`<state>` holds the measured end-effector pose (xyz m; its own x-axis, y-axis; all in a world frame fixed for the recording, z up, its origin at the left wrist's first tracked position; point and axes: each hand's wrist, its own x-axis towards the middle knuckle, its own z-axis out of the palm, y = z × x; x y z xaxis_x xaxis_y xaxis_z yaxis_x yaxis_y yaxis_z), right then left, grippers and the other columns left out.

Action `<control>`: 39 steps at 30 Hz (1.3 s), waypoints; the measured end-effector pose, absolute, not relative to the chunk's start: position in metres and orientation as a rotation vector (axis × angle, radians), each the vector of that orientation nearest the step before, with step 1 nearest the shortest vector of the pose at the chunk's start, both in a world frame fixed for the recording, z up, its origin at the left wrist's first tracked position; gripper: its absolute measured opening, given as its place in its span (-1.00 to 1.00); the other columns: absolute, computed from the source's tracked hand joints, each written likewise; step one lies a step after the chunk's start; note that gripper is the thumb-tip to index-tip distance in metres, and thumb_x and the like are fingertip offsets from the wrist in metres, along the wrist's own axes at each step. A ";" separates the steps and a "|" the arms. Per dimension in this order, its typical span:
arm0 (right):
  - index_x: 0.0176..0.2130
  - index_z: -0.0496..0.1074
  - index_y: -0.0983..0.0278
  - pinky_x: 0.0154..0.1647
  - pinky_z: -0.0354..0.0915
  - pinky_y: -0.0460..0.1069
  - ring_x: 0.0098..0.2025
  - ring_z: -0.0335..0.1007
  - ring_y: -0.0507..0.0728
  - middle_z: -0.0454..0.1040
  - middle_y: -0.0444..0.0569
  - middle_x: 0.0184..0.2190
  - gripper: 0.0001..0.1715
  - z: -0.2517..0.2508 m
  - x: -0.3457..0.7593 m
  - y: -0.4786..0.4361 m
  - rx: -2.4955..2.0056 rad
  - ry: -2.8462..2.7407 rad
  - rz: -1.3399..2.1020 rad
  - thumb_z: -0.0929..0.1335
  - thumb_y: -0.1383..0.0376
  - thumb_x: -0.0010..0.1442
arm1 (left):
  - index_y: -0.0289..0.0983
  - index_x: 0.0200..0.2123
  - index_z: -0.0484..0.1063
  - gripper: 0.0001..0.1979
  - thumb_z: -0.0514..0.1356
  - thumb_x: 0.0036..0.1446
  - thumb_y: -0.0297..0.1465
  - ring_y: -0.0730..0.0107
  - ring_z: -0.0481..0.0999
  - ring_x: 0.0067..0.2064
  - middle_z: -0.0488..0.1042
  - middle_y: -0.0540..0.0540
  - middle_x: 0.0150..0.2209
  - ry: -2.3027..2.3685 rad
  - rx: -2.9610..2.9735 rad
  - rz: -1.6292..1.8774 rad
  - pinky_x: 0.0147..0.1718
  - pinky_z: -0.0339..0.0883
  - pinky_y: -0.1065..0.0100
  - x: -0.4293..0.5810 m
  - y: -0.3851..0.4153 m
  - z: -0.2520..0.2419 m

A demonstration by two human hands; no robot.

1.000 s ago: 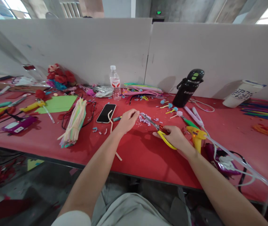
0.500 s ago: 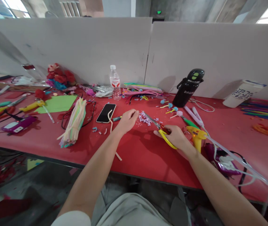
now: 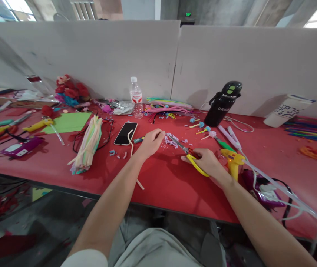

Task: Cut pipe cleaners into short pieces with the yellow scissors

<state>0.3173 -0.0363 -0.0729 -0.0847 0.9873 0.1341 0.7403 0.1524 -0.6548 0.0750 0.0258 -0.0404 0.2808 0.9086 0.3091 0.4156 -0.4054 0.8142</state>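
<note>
Right hand: grips the yellow-handled scissors, blades aimed left.
Left hand: fingers pinched together by the purple scraps; contents too small to tell.
Table: red.

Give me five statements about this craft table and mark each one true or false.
1. The right hand holds yellow-handled scissors. True.
2. The phone lies right of the scissors. False: it lies left of the left hand.
3. The plastic water bottle stands upright near the partition. True.
4. The black flask lies on its side. False: it stands upright.
5. The yellow glue gun sits beside the right hand. True.
</note>
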 end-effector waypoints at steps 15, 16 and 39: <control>-0.60 0.05 0.26 -0.60 -0.16 -0.10 -0.53 -0.16 -0.05 -0.04 -0.22 -0.60 -0.35 -0.070 0.315 -0.037 -1.661 -1.856 0.505 0.42 -0.13 -0.05 | -0.26 -0.49 0.20 -0.60 -0.07 0.30 -0.14 0.47 0.22 -0.47 0.24 0.03 -0.54 1.212 1.962 1.046 -0.45 0.05 0.37 0.075 0.026 -0.043; -0.60 0.05 0.25 -0.60 -0.16 -0.10 -0.52 -0.16 -0.05 -0.04 -0.22 -0.60 -0.34 -0.071 0.315 -0.037 -1.654 -1.858 0.510 0.42 -0.14 -0.05 | -0.26 -0.49 0.19 -0.60 -0.08 0.30 -0.14 0.47 0.22 -0.47 0.24 0.03 -0.54 1.215 1.967 1.047 -0.45 0.05 0.37 0.075 0.026 -0.043; -0.63 0.09 0.27 -0.62 -0.16 -0.10 -0.53 -0.16 -0.05 -0.05 -0.21 -0.61 -0.30 -0.070 0.317 -0.036 -1.656 -1.899 0.553 0.40 -0.21 -0.07 | -0.26 -0.43 0.25 -0.63 -0.07 0.31 -0.15 0.44 0.25 -0.44 0.27 0.01 -0.51 1.187 1.998 1.037 -0.41 0.08 0.37 0.075 0.026 -0.042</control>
<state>0.3168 -0.0359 -0.0703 -0.0858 0.9867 0.1383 0.7582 0.1547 -0.6335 0.0749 0.0259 -0.0419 0.2990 0.8979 0.3229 0.4401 -0.4300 0.7883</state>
